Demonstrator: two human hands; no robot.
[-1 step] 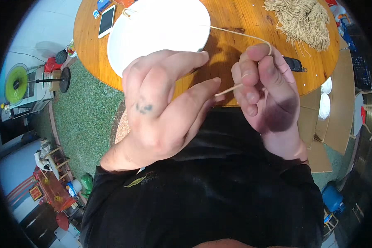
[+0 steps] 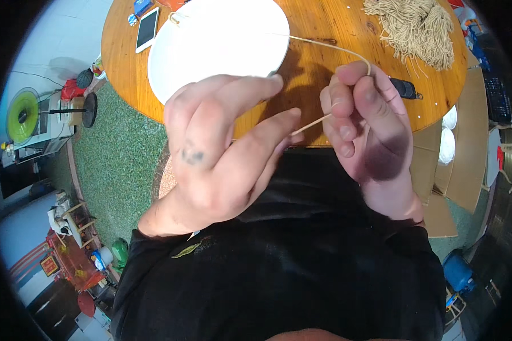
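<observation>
A thin beige cord (image 2: 338, 48) runs from the white oval surface over to my right hand (image 2: 372, 113). Thumb and fingers of that hand are closed on it, palm toward me. From there a short stretch of cord slants down to my left hand (image 2: 216, 148). Two of the left fingers pinch its end at the lower side, though the grip is partly hidden; the upper fingers stretch out apart from it. Beyond my hands lies the large white oval plate-like thing (image 2: 222, 48), overexposed, with a small cord loop (image 2: 175, 20) near its left rim.
On the round wooden table (image 2: 324, 17) a heap of beige cord (image 2: 415, 31) lies at far right. A dark object with a metal tip (image 2: 405, 88) rests behind my right hand. A white phone (image 2: 147, 29) is left of the plate. Cardboard (image 2: 463, 153) stands right; a green fan (image 2: 23, 116) left.
My left hand has shifted slightly left and down, with the cord stretch between the hands a bit longer. My right hand has barely moved.
</observation>
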